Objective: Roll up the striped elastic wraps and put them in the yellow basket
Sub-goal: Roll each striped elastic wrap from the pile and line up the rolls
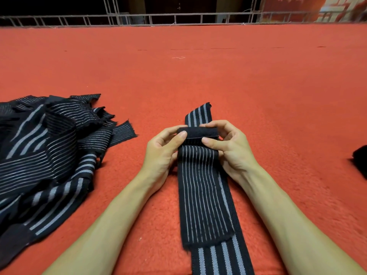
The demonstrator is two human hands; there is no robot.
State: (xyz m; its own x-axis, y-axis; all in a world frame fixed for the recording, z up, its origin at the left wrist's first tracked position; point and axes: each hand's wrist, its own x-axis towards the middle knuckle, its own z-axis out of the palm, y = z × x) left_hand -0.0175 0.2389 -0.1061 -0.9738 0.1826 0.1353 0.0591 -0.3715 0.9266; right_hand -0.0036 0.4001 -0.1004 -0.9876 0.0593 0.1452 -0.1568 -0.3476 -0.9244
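A black elastic wrap with thin grey stripes lies lengthwise on the red cloth in front of me, over a second wrap with wider stripes whose far end pokes out beyond my fingers. My left hand and my right hand pinch the wrap's far end, which is folded over into a small black roll between thumbs and fingers. A heap of unrolled striped wraps sits to the left. No yellow basket is in view.
The red cloth surface stretches far ahead to a metal railing at the back. A dark object sits cut off at the right edge. A loose thread lies far ahead.
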